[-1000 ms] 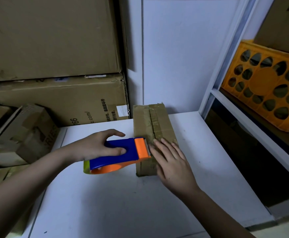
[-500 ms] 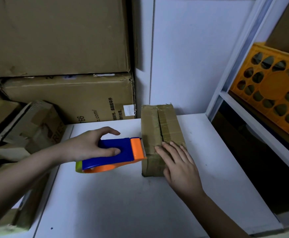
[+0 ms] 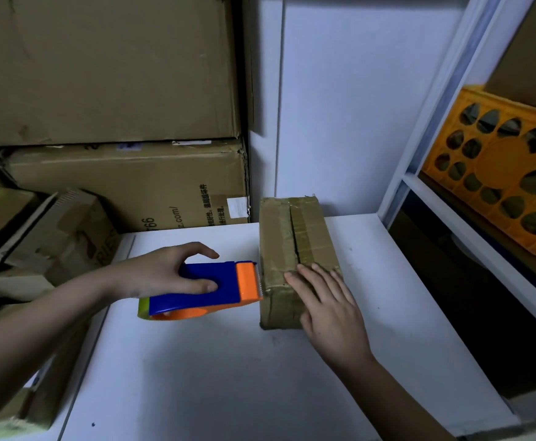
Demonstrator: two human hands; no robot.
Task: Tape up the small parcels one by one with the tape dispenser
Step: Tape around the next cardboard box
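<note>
Left hand (image 3: 161, 270) grips blue-orange tape dispenser (image 3: 209, 289), long axis left-right, toothed end touching parcel (image 3: 295, 249) left side. Carton (image 3: 126, 183) behind reads "766", ".com/". Parcel sits mid-table (image 3: 228, 377), long axis running away. Right hand (image 3: 330, 308) lies flat, fingers straight, pressing its near end.

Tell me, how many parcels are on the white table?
1: the brown parcel lies at the table's far edge, under the right hand. Others may be outside the view.
</note>
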